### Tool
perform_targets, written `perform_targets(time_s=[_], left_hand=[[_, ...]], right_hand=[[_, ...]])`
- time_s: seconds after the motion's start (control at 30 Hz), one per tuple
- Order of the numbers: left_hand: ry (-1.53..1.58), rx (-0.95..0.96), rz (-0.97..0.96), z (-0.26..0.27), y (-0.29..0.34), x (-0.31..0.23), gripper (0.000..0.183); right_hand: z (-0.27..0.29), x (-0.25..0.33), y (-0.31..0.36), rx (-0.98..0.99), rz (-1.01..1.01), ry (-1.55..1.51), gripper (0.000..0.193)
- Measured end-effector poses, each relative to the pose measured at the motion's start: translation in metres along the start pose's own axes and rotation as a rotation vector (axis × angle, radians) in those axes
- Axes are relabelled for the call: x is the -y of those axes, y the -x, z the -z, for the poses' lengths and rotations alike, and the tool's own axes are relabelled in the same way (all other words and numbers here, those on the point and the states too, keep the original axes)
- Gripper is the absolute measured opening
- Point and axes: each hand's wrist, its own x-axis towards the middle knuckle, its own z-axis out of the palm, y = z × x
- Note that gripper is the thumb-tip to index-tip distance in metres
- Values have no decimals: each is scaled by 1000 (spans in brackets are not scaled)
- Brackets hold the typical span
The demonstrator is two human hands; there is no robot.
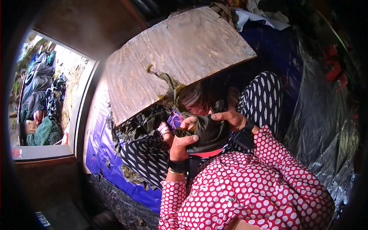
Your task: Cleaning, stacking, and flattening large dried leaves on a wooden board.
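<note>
A dark olive, leathery seaweed sheet (210,134) is stretched between my hands, above my lap. My left hand (180,147) grips its near left side, thumb laid on top and the other fingers partly hidden. On the far right edge, my right hand (232,118) pinches the sheet with the thumb in front; most of its fingers are behind. Past the sheet, between my knees, lies a tangle of thin red strands (199,110). A limp olive strip (168,82) hangs over the edge of a wooden board (180,50).
Dark crumpled seaweed (138,124) is heaped under the board's near left edge. Purple tarp (126,184) covers the floor, and clear plastic sheeting (322,126) drapes the right side. Through a framed opening at left, bundled nets (38,84) lie outside.
</note>
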Motion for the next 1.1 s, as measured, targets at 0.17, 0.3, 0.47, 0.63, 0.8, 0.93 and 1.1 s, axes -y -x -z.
perform_targets(time_s=[0.17,0.3,0.47,0.63,0.8,0.93,1.1], left_hand=[[112,-51,-43,-3,0,4,67],[-216,50,-3,-28,-10,-6,50],[-573,410,-118,-84,-38,-9,34],[-504,335,-177,-85,-48,10,31],[-243,-265,-79,-34,-49,7,25],[140,-424,-77,16,-44,21,19],[303,-540,-25,35,-37,32,21]], right_hand=[[-3,3,4,12,48,-88,32],[-2,14,18,-90,186,-56,28],[-3,25,50,-123,452,-170,28],[-10,39,60,-219,421,-126,20],[30,24,13,-446,224,-142,22],[34,-5,-15,-524,233,-149,16],[17,-11,-21,-600,218,-118,15]])
